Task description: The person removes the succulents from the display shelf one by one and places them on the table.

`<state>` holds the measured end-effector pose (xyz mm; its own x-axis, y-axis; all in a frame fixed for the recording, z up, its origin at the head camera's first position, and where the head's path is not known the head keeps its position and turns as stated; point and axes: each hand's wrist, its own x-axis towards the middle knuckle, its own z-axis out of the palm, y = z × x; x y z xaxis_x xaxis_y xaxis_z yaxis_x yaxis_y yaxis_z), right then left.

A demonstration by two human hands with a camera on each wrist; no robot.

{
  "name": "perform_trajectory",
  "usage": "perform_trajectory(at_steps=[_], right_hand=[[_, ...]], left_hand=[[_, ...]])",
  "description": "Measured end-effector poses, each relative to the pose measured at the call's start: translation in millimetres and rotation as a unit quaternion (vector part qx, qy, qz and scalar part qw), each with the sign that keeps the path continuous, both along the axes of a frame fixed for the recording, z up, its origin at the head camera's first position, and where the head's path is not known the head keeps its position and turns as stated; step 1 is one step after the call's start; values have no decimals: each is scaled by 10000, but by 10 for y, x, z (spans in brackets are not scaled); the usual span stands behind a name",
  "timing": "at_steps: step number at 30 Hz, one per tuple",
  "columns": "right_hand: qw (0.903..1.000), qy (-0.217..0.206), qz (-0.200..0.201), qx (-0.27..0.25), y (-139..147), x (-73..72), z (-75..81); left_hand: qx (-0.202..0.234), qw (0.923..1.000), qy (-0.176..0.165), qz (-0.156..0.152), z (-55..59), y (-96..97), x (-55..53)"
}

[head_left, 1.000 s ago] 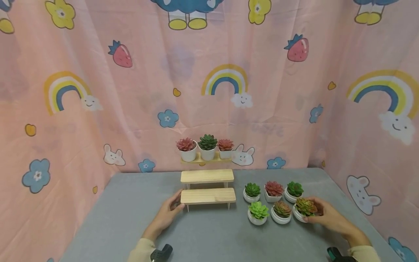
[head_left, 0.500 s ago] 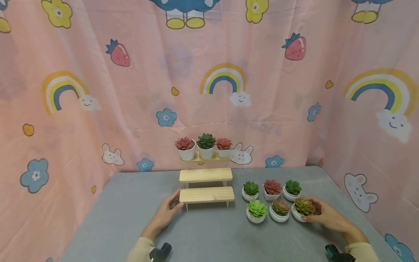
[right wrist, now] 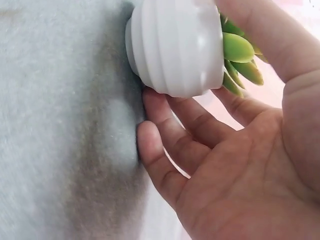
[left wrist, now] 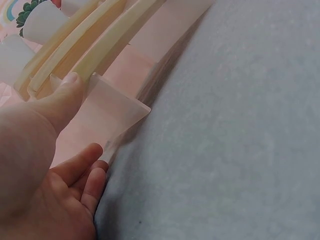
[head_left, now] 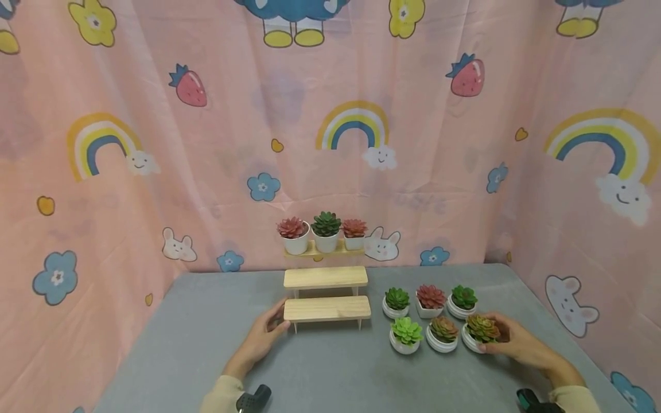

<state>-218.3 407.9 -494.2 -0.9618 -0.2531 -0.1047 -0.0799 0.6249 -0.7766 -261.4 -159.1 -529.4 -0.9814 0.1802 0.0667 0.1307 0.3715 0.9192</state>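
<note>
Left hand: fingers apart, thumb rested at the left end of the tiered stand, which ran left to right. Orange-green potted succulent: stood well rightward on the tabletop, clamped between right hand's thumb and fingers.

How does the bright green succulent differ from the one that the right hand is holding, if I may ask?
The bright green succulent has light green leaves; the held succulent has darker, orange-tinged ones. The bright green succulent stands at the front row's left end, the held succulent at its right end. No hand touches the bright green succulent, while the right hand grips the held succulent. Both are in white pots.
</note>
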Motion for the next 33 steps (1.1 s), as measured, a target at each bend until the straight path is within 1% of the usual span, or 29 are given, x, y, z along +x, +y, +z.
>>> perform_trajectory(at_steps=[5, 11, 13, 15, 18, 22, 25, 29, 33], right_hand=[[9994, 66, -159, 312, -22, 32, 90], [9992, 156, -204, 307, -41, 113, 215], [9986, 311, -283, 335, -52, 144, 260], [9970, 523, -442, 355, -81, 173, 310], [9927, 952, -626, 392, -154, 202, 401], [9869, 1400, -704, 382, -265, 223, 520], [9848, 1561, -712, 278, -358, 226, 609], [9830, 1701, -668, 165, -525, 190, 745], [9803, 1923, -440, 79, -714, 101, 857]], left_hand=[[4, 10000, -21, 55, 4, 3, -3], [5, 10000, -36, 12, 3, -2, 3], [-10, 10000, -56, 4, 0, -3, 9], [-34, 10000, -65, -8, -2, -3, 19], [-25, 10000, -74, -7, -6, 1, 24], [1, 10000, -47, -24, -13, 12, 17], [-43, 10000, -39, -45, -23, 15, -3], [-24, 10000, -45, -44, -15, 9, -16], [17, 10000, -6, -34, -6, -6, 2]])
